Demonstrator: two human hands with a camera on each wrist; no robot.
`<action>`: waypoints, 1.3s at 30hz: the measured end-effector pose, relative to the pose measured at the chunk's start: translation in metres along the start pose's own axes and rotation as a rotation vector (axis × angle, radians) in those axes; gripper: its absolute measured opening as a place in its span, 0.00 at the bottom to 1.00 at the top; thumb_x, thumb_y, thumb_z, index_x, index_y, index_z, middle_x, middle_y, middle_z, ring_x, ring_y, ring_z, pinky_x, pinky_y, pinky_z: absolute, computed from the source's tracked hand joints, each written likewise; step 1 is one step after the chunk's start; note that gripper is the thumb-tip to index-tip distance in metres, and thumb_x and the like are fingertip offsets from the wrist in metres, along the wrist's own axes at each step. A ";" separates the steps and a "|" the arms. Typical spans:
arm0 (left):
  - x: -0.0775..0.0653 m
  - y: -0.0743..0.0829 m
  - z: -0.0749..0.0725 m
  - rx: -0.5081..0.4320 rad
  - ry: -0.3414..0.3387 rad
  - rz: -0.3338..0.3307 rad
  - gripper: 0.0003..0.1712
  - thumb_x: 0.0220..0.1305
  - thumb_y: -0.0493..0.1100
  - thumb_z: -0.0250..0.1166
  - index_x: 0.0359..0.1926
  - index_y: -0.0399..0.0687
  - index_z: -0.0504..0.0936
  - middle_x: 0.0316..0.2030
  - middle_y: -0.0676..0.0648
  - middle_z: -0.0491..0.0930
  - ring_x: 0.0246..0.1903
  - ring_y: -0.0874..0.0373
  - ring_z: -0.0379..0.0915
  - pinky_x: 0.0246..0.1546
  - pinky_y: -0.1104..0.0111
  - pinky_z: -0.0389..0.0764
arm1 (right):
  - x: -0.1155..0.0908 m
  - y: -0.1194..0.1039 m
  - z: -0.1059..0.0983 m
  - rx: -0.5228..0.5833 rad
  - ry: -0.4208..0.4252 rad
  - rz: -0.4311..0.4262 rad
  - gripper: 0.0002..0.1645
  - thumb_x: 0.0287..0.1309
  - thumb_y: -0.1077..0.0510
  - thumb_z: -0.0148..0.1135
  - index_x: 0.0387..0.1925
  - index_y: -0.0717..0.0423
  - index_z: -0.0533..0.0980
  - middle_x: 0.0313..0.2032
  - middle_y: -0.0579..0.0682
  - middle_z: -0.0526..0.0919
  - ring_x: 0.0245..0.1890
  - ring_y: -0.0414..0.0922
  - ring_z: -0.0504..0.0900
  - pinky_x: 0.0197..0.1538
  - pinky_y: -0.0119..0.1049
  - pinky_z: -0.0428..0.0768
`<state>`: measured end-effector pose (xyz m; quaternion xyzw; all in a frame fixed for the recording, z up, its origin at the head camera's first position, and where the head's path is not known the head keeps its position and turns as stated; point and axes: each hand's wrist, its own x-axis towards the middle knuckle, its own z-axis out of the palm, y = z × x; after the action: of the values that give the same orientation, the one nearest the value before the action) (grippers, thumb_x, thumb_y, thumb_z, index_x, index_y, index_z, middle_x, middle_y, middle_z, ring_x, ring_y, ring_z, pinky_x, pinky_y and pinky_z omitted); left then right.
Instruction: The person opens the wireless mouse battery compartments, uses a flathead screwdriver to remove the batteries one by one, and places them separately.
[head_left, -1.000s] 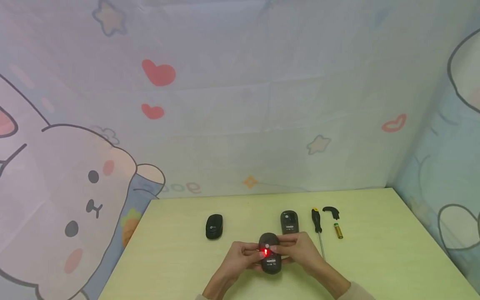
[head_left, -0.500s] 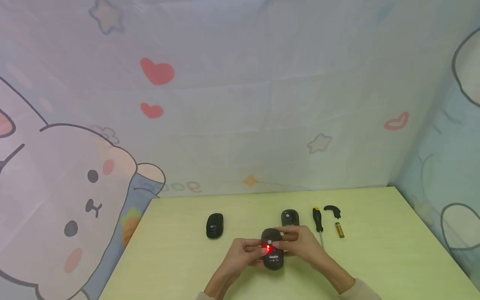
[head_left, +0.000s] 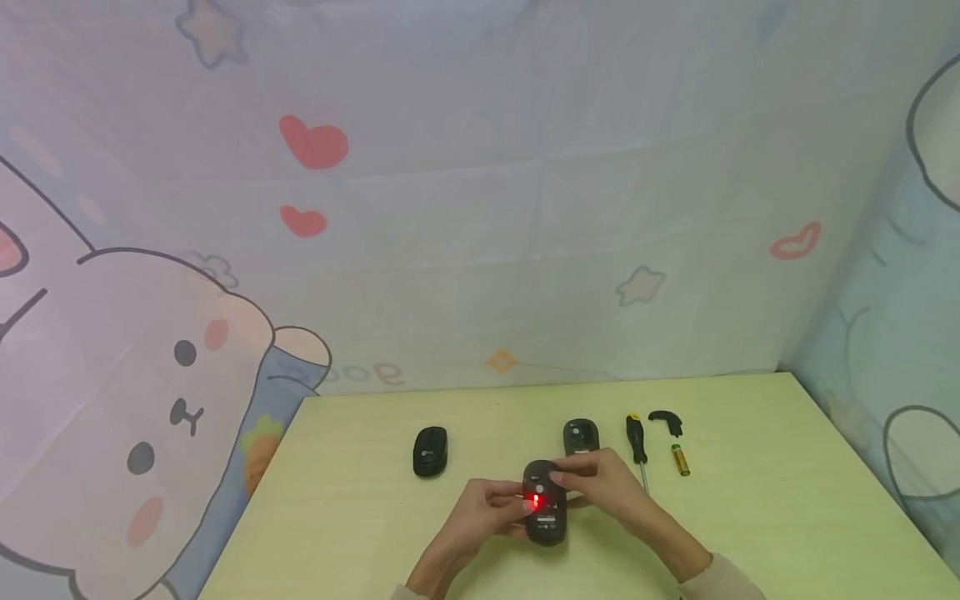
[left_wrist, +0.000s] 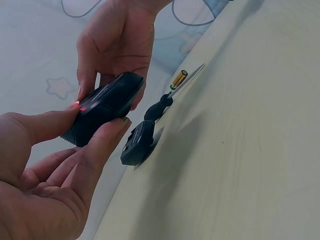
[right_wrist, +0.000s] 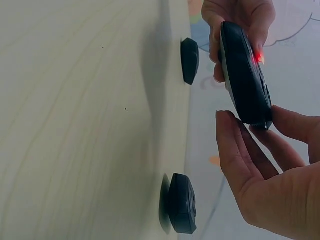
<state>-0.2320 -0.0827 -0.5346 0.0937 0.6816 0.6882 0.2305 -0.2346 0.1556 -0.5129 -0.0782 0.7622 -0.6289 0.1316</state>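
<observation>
A black computer mouse (head_left: 545, 521) is held above the table, its underside with a label turned up and its red sensor light glowing. My left hand (head_left: 480, 517) grips its left side, thumb on the underside by the light, as the left wrist view also shows the mouse (left_wrist: 107, 107) between thumb and fingers. At the far right end of the mouse, my right hand (head_left: 607, 487) pinches it, the thumb on the underside. In the right wrist view, the right fingers (right_wrist: 240, 155) lie partly below the mouse (right_wrist: 245, 75). The mouse's top side is mostly hidden.
A second mouse (head_left: 581, 435) lies underside up behind the right hand, partly covered by it. Another mouse (head_left: 430, 452) stands at the left. To the right lie a screwdriver (head_left: 636, 437), a curved black cover (head_left: 666, 421) and a battery (head_left: 680, 460) on the table (head_left: 337, 517).
My right thumb has slid from the middle of the mouse's underside to near its far end. The mouse has shifted slightly up and right in view; the left hand keeps its grip.
</observation>
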 end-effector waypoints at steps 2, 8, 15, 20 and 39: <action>0.000 0.000 0.000 0.002 -0.004 0.002 0.21 0.69 0.36 0.70 0.60 0.31 0.84 0.49 0.33 0.89 0.42 0.52 0.92 0.42 0.60 0.94 | 0.000 -0.001 0.000 -0.009 0.005 0.002 0.25 0.66 0.55 0.71 0.58 0.67 0.82 0.55 0.63 0.87 0.50 0.51 0.90 0.47 0.44 0.94; -0.001 -0.002 -0.001 -0.009 -0.005 0.001 0.20 0.68 0.35 0.70 0.59 0.30 0.84 0.48 0.32 0.89 0.40 0.53 0.92 0.40 0.62 0.94 | 0.000 -0.003 0.000 -0.019 0.015 -0.002 0.22 0.64 0.58 0.72 0.55 0.67 0.84 0.53 0.63 0.87 0.48 0.49 0.90 0.47 0.44 0.94; -0.002 -0.003 -0.002 -0.005 0.002 0.003 0.20 0.68 0.35 0.70 0.58 0.30 0.84 0.48 0.33 0.90 0.40 0.52 0.92 0.39 0.63 0.94 | 0.000 -0.005 0.002 0.003 0.033 -0.018 0.20 0.64 0.59 0.72 0.53 0.68 0.84 0.51 0.64 0.88 0.46 0.48 0.90 0.47 0.44 0.94; -0.003 -0.001 -0.004 -0.014 -0.002 -0.005 0.20 0.69 0.36 0.70 0.58 0.30 0.84 0.48 0.32 0.90 0.40 0.53 0.91 0.39 0.64 0.94 | 0.002 -0.003 0.004 -0.007 0.060 -0.029 0.19 0.64 0.57 0.73 0.52 0.66 0.85 0.50 0.62 0.90 0.46 0.47 0.90 0.47 0.42 0.94; -0.006 -0.005 -0.003 -0.044 -0.011 -0.017 0.20 0.68 0.33 0.68 0.58 0.26 0.83 0.48 0.31 0.89 0.38 0.53 0.91 0.39 0.62 0.94 | 0.000 -0.012 -0.017 0.118 0.096 -0.035 0.33 0.65 0.51 0.73 0.63 0.69 0.78 0.54 0.63 0.89 0.45 0.48 0.93 0.53 0.41 0.93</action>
<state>-0.2273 -0.0877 -0.5390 0.0867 0.6656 0.7005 0.2423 -0.2404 0.1691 -0.4985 -0.0534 0.7277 -0.6780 0.0885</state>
